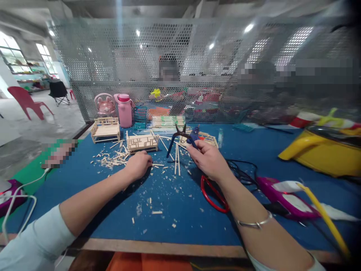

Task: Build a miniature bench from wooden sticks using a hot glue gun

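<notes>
On the blue table my left hand [138,165] rests with curled fingers at the end of a thin wooden stick, just in front of a small wooden bench model [142,142]. What its fingertips hold is too small to make out. My right hand [208,157] grips dark-handled pliers [180,136], whose handles are spread apart. Below the pliers lie long thin sticks [177,160]. A pile of short stick pieces [115,158] is left of my left hand. Another wooden bench model [105,130] stands at the back left.
Red-handled scissors [214,194] lie beside my right forearm. A purple glue gun [290,199] with black cable is at the right, near a yellow container [327,150]. A pink bottle [125,111] stands before the perforated metal screen [146,49].
</notes>
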Demonstrator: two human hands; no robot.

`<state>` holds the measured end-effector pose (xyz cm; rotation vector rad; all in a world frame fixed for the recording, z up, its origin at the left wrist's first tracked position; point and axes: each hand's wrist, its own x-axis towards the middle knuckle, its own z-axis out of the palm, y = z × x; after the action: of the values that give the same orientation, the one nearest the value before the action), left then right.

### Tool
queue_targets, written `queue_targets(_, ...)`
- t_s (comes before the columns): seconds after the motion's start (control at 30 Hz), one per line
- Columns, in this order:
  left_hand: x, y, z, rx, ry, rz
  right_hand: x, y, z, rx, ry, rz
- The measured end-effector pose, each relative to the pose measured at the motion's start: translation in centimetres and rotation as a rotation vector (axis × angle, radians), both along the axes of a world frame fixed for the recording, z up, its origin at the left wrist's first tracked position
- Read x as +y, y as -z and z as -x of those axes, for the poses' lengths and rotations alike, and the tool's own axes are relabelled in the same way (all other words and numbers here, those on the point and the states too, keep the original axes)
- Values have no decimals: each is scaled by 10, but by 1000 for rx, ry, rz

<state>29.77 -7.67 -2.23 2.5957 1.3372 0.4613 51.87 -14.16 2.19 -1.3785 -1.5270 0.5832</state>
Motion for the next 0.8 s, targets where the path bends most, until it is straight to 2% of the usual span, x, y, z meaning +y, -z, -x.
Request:
queue_targets(0.17,-12,-9,23,-44,-129,-28,-3,-3,4,-39,33,-41)
queue_targets(0.3,-17,-10,42,-90,-99,-31,-6,-6,10,-129,67,-82)
queue_targets(0.4,-20,-10,47,-99,-74,-23,-6,-5,14,-158,68,-93)
queue_targets(0.53,-31,-16,43,-436,-126,55,-8,-2,18,-124,-18,-33)
queue_targets(0.57,-35,-18,42,-529,-104,68,-9,-1,20,-93,-58,-6)
queue_targets(0.63,-45,-20,38,-654,20,86,-12,1,26,15,-144,62)
queue_targets(0.73,-60,-22,31,-680,252,236,-18,4,39,227,-233,182)
queue_targets(0.8,-69,-22,27,-665,301,323,-22,5,47,363,-259,255)
